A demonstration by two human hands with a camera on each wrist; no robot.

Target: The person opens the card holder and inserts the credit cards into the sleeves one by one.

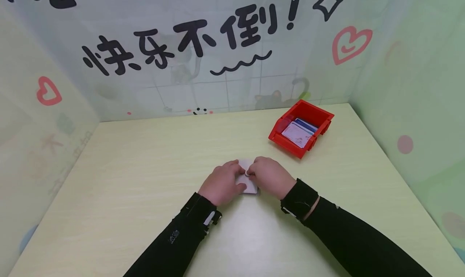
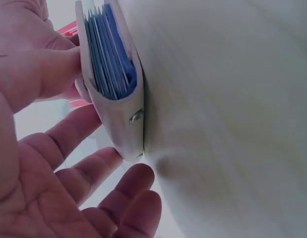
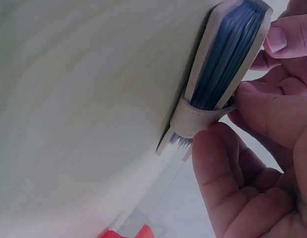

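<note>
A pale card holder (image 1: 248, 185) lies on the table between both hands. Its blue inner sleeves (image 2: 111, 64) show along the open end in the left wrist view. My left hand (image 1: 222, 183) holds it from the left, the thumb against the cover and a fingertip near the spine. From the right, my right hand (image 1: 270, 176) pinches the closing strap (image 3: 193, 119), which wraps round the holder's side. Part of the strap and its fastening are hidden behind the fingers. Small metal rivets (image 2: 136, 116) sit on the holder's spine.
Beyond the right hand, a red plastic bin (image 1: 287, 147) stands on the table. A pinkish card (image 1: 297, 134) and a blue-edged one (image 1: 306, 125) lie in it. Printed cloth walls (image 1: 174, 95) border the wooden tabletop (image 1: 145, 160) at the back and sides.
</note>
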